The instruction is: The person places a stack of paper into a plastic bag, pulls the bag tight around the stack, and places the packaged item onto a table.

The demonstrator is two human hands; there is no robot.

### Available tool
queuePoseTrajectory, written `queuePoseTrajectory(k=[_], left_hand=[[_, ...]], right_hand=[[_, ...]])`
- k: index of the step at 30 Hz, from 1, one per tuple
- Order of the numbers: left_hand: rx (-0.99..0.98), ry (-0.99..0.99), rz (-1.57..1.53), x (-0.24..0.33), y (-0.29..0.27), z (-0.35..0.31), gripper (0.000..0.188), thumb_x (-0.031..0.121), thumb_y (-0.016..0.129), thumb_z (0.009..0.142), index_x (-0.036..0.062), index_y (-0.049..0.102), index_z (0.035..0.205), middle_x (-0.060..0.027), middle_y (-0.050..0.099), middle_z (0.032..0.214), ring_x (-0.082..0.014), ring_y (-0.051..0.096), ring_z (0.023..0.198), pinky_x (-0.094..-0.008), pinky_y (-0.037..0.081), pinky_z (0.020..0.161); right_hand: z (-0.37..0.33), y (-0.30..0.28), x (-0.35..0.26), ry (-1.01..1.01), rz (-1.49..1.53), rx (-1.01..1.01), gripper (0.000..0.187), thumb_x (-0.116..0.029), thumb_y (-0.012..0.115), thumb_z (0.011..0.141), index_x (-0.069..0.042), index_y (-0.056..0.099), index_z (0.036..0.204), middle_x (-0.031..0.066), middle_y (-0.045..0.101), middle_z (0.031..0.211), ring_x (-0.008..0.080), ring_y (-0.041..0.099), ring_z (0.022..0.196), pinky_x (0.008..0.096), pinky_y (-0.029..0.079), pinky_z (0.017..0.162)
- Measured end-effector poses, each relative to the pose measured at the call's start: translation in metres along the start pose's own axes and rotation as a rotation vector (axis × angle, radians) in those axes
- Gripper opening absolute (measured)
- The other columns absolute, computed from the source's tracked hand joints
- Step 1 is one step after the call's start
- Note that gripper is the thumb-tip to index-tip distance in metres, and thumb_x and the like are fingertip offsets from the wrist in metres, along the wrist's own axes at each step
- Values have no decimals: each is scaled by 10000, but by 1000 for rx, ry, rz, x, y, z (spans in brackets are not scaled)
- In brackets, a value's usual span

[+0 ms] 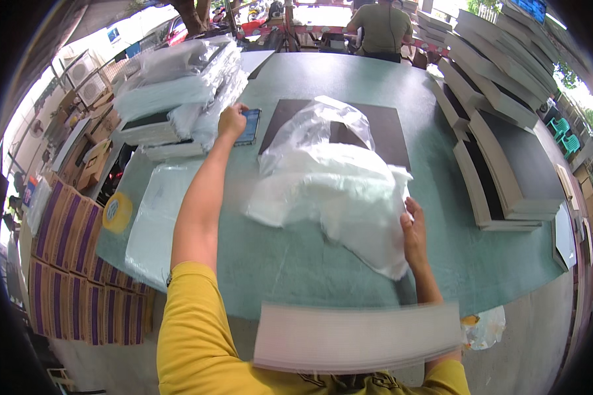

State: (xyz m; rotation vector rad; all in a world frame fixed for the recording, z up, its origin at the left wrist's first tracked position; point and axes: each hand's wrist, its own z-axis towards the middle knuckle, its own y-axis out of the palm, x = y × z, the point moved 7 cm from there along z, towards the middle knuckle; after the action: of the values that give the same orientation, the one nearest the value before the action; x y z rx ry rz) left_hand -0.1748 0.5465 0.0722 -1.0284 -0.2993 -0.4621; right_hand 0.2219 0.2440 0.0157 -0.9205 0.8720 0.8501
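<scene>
Plastic bag (342,187) by the right hand (415,237), blue flat pack (249,126) under the left hand (232,122)

Crumpled and translucent white, the bag lies mid-table, its far end overlapping a dark flat board (392,135). The right hand's fingers touch its right edge; whether they pinch it, I cannot tell. Bent fingers of the left hand rest at the pack's upper left side, their grip unclear. Just left of that hand rises a plastic-wrapped stack (178,89), with a clear plastic sleeve (157,220) and a yellow tape roll (117,212) nearer the person on the green table (257,280). Dark-topped, pale-edged slabs (520,164) are piled along the right side. A blurred pale ridged panel (356,337) covers part of the right forearm.
</scene>
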Motion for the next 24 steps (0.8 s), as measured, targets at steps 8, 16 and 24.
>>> queuePoseTrajectory(k=[8,16,24], left_hand=[[-263,19,326,-36,103,39,446,94,376,733,249,541,1117,-137,502,1097,-334,469,1018,-406,389,892],[-257,44,180,-89,103,35,468,61,396,706,193,524,1137,-186,502,1079,-336,489,1000,-388,384,894],[-195,72,114,-73,89,34,447,32,400,726,188,530,1124,-178,493,1099,-310,479,1026,-372,371,916]], right_hand=[[3,-15,74,331,-163,-18,494,-357,379,872,9,383,1204,180,384,1229,290,371,1135,377,274,946],[-101,21,-266,47,-656,-1185,855,-308,696,581,-67,289,1293,156,395,1263,325,349,1192,381,225,1007],[-95,-45,-206,-214,-967,-463,809,-616,680,464,13,502,941,175,538,880,343,533,789,411,420,694]])
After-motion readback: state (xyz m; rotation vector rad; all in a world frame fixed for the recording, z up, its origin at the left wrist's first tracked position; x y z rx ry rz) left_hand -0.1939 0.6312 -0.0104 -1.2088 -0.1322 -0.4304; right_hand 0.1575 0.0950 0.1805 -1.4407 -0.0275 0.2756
